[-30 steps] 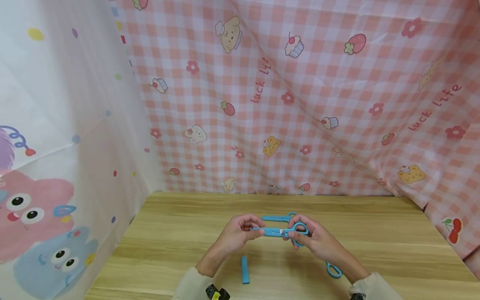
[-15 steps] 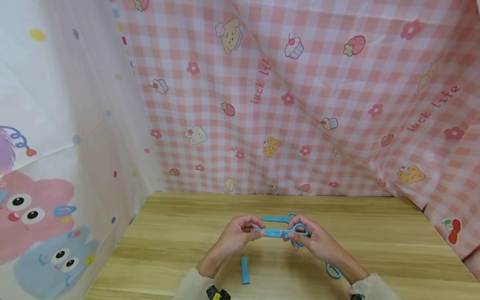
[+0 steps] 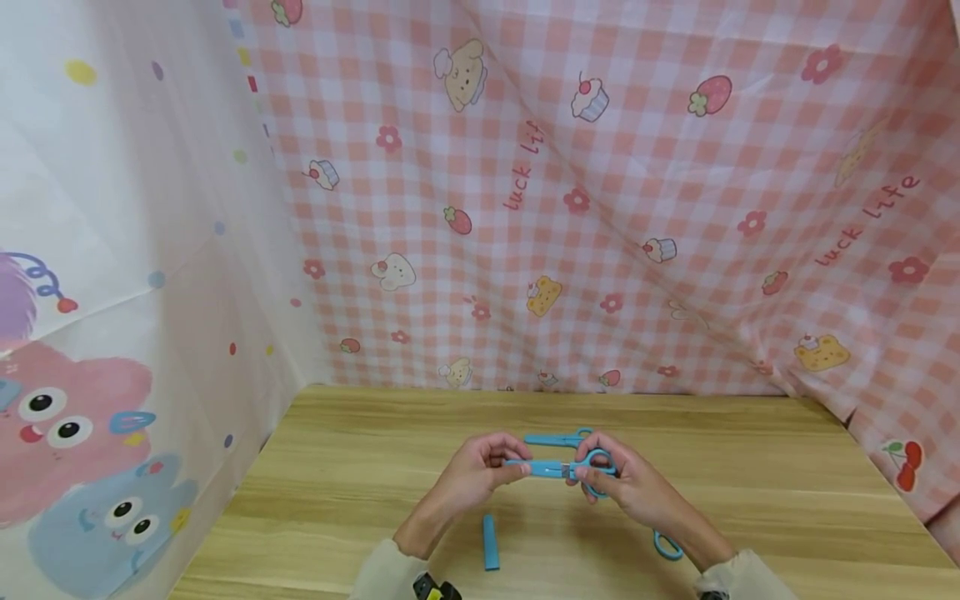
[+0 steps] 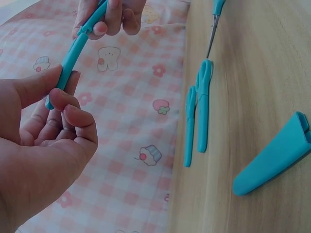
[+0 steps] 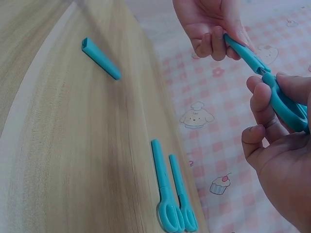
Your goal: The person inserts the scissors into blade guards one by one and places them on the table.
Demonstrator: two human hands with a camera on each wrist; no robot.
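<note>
In the head view my left hand [image 3: 472, 475] pinches the tip end of a light-blue blade cover [image 3: 546, 468] between thumb and fingers. My right hand [image 3: 633, 479] grips the blue handles of a pair of scissors [image 3: 601, 458], whose blades sit inside that cover. A narrow strip of bare metal shows between cover and handles. The right wrist view shows the cover [image 5: 247, 54] meeting the scissors [image 5: 286, 109] in line, held above the table. Seen from the left wrist, thumb and forefinger hold the cover's narrow end [image 4: 68, 63].
On the wooden table [image 3: 337, 500] two covered pairs of scissors lie side by side at the back, one long [image 4: 204, 107], one slimmer [image 4: 189, 128]. A loose cover [image 3: 491, 543] lies near the front. Uncovered scissors [image 3: 666, 545] lie partly under the right forearm. Patterned cloth [image 3: 480, 208] hangs behind.
Both hands keep the same hold and nearly the same place. The strip of bare metal by the handles looks darker and slightly narrower. The head view has shifted slightly.
</note>
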